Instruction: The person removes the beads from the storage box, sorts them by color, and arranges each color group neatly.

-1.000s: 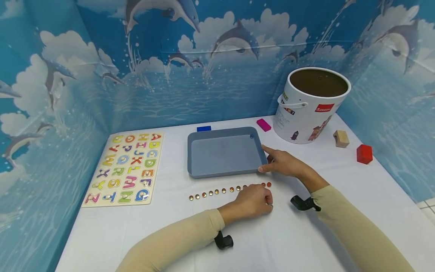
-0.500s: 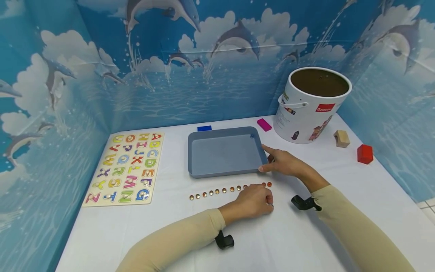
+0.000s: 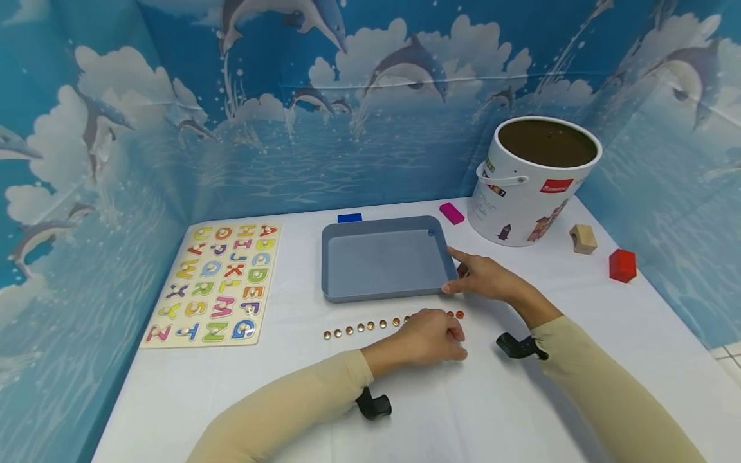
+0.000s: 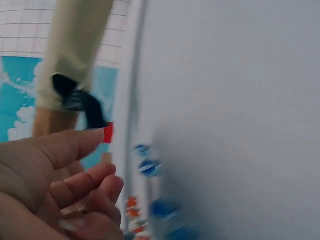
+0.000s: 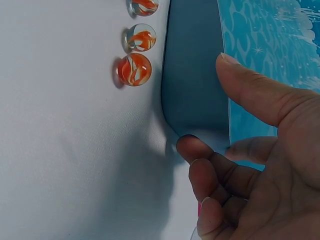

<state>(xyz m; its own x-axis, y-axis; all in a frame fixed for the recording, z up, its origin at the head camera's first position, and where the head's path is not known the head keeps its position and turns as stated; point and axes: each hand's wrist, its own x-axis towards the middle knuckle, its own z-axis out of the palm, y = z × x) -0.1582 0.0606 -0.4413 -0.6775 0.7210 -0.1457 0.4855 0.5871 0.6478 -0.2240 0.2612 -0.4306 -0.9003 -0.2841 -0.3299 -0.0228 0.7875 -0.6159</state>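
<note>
My left hand (image 3: 428, 337) hovers just on the near side of a row of small glass marbles (image 3: 370, 326), fingers loosely bent, and partly hides the row. Nothing shows between its thumb and fingers in the left wrist view, where blurred blue marbles (image 4: 149, 168) lie beyond the fingertips. Orange-swirled marbles (image 5: 135, 69) lie beside the tray wall in the right wrist view. At the near right corner of the grey-blue tray (image 3: 382, 297), my right hand (image 3: 483, 276) holds the edge, thumb on the near side and index finger along the right side. One blue marble (image 3: 431, 232) is inside the tray.
An alphabet puzzle board (image 3: 211, 286) lies on the left. Behind the tray are a blue block (image 3: 350, 218) and a magenta block (image 3: 451, 213). A large white bucket (image 3: 529, 193), a wooden arch block (image 3: 583, 238) and a red block (image 3: 622, 265) stand at the right.
My left hand has shifted slightly left and its thumb and index finger have spread apart. The right hand stays at the tray corner.
</note>
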